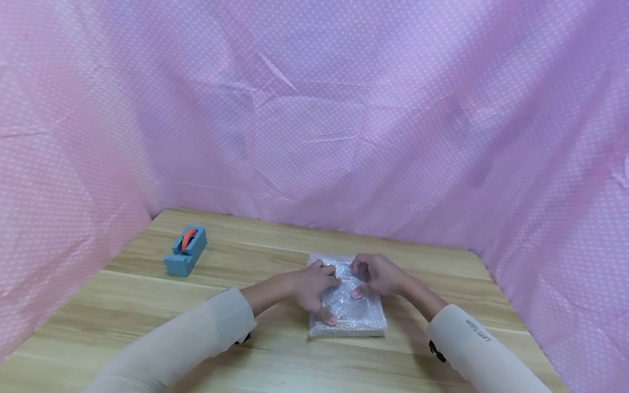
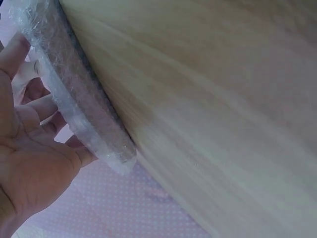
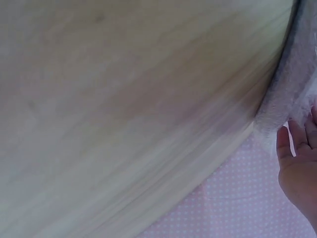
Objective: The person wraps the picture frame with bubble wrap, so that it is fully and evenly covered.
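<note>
A flat rectangular package in clear bubble wrap (image 1: 351, 314) lies on the wooden table in the head view. What is inside cannot be made out. My left hand (image 1: 313, 288) rests on the package's left part, fingers spread, thumb near the front edge. On the upper right part, my right hand (image 1: 382, 274) touches the wrap with bent fingers, its thumb apart from them. The left wrist view shows the left palm (image 2: 34, 158) beside the wrapped side of the package (image 2: 84, 94). At the right wrist view's edge, the right fingers (image 3: 285, 144) meet the wrap.
A blue tape dispenser (image 1: 183, 262) with an orange roll (image 1: 188, 239) stands at the table's back left. Wood-grain table top (image 1: 275, 355) surrounds the package. Pink dotted cloth (image 1: 314, 136) hangs behind and along both sides.
</note>
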Demonstrator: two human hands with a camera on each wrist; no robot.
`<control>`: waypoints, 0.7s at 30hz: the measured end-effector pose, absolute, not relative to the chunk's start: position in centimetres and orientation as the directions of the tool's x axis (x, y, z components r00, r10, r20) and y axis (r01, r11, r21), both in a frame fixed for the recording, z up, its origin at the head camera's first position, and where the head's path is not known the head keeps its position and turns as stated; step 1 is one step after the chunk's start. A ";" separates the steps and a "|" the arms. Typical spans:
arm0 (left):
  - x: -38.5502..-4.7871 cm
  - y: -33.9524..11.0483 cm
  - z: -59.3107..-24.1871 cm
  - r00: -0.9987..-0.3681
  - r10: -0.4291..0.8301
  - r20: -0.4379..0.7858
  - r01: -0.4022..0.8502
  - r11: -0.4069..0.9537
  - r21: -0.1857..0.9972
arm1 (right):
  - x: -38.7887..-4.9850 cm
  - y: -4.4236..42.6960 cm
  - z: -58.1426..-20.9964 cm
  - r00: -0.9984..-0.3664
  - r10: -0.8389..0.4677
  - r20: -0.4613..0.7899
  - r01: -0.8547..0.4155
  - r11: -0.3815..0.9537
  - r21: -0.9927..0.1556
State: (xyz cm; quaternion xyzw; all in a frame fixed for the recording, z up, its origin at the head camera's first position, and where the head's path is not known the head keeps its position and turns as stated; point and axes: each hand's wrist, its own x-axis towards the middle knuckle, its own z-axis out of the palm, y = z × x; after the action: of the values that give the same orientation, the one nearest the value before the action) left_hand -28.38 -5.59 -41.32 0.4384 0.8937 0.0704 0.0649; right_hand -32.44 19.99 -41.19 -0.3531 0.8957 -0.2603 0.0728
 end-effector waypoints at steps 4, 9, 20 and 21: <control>-28.0 -5.7 -41.4 -0.601 0.799 -0.016 0.775 0.587 0.234 | -32.3 20.1 -41.3 -0.745 -0.665 0.050 -0.583 0.613 -0.533; -27.9 -5.9 -41.3 -0.554 0.833 -0.001 0.811 0.540 0.224 | -32.4 20.2 -41.5 -0.740 -0.670 0.055 -0.583 0.599 -0.549; -27.9 -6.0 -41.2 -0.523 0.852 -0.037 0.834 0.520 0.186 | -33.0 21.5 -40.5 -0.624 -0.781 0.022 -0.673 0.523 -0.523; -28.0 -6.0 -41.2 -0.521 0.853 -0.035 0.835 0.518 0.183 | -33.1 21.8 -40.2 -0.609 -0.793 0.004 -0.674 0.514 -0.531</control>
State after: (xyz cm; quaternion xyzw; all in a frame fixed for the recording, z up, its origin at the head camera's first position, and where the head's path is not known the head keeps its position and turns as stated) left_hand -27.95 -5.99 -41.24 0.4855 0.8692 0.0716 0.0602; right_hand -33.08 21.77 -40.23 -0.4255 0.8618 -0.2486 0.1204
